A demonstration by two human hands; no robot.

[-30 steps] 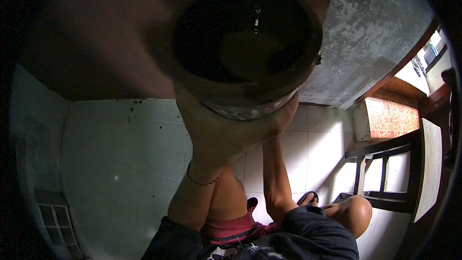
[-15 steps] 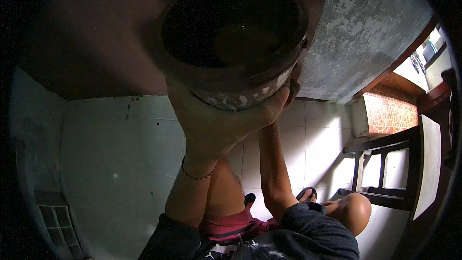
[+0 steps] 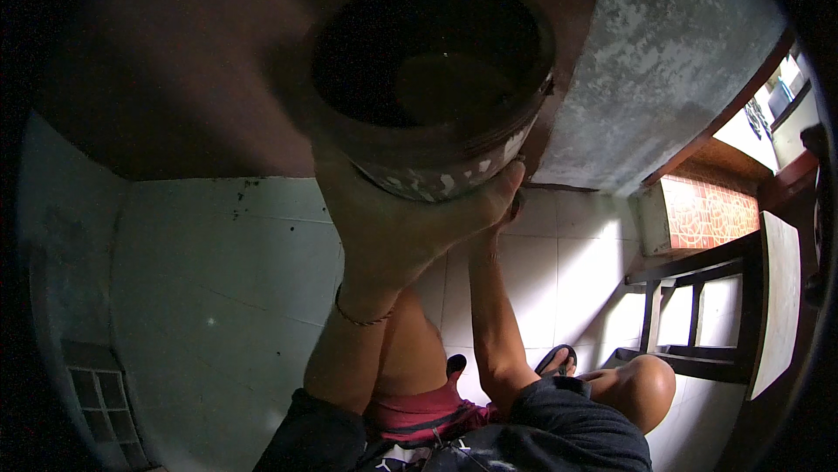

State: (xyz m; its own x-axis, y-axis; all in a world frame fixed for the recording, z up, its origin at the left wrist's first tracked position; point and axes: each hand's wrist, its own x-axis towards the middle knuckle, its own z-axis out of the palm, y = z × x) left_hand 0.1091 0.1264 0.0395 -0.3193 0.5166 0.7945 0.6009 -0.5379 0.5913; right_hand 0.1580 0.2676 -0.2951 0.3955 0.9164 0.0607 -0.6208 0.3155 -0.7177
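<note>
At the far left a pale wall (image 3: 201, 297) runs down to a small tiled vent (image 3: 105, 402) near the floor. Right of it the person's left hand (image 3: 393, 227) rises from the lower edge, a thin bracelet (image 3: 362, 319) on its wrist, the palm cupped under the base of a dark round pot (image 3: 428, 79). Its grip is spread wide, the fingers pressed flat against the pot's speckled lower wall. The pot is held up close to the camera at the top centre, its mouth open toward the view; the inside is dark, and what it holds cannot be told.

The right hand (image 3: 511, 206) reaches up just beside the left and touches the pot's lower right edge; most of it is hidden behind the pot, so its grip cannot be told.

Below lie white floor tiles (image 3: 541, 289) and the person's knee (image 3: 642, 385). Farther right stands a dark wooden table (image 3: 768, 297), with a grey mottled wall (image 3: 663, 79) above it.
</note>
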